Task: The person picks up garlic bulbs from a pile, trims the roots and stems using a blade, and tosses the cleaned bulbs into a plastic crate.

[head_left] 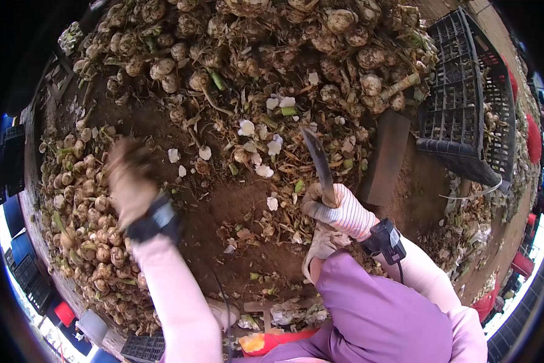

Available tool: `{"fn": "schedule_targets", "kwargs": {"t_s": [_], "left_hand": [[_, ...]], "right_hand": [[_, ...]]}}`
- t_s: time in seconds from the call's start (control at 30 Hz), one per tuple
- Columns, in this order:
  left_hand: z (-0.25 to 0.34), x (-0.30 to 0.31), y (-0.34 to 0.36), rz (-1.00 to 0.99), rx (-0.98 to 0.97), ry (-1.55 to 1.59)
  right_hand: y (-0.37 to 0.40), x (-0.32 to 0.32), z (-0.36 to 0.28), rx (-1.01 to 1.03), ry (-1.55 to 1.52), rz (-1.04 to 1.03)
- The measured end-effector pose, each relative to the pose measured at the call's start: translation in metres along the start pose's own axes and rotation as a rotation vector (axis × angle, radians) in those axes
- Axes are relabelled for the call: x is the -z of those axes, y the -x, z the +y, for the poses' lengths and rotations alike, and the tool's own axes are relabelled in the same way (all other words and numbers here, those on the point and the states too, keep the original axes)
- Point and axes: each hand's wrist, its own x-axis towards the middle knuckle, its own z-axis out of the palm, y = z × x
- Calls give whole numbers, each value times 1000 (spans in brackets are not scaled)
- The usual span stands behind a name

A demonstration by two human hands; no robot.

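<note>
My right hand (337,209), in a striped glove, is closed around the handle of a knife (318,156). The blade points up and away from me, above my bent knee (381,290). My left hand (131,181) is smeared by motion over the right edge of a heap of trimmed bulbs (90,218). A dark blur covers its fingertips, and I cannot make out whether it holds anything. Farther off lies a big pile of brown bulbs with roots and stalks (241,36). White cut pieces (264,171) are scattered among dry scraps between the hands.
A black plastic crate (450,91) stands tilted at the upper right. A flat brown board (388,157) lies to its left. A dark cable (223,290) hangs near my left forearm. Blue and red containers line the far left edge, including a red one (64,313).
</note>
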Motion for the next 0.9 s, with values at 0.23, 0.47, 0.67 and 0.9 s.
{"fn": "schedule_targets", "kwargs": {"t_s": [0.23,0.47,0.67,0.9], "left_hand": [[-81,-110,-79,58,487,-415],[38,-69,17,-315,370,518],[96,-69,94,-412,479,1124],[138,-78,96,-411,915,1361]], "right_hand": [[0,12,11,46,239,48],[-8,19,1,214,666,59],[-3,2,-28,409,1036,-16],[4,-3,-31,399,1176,-107]]}}
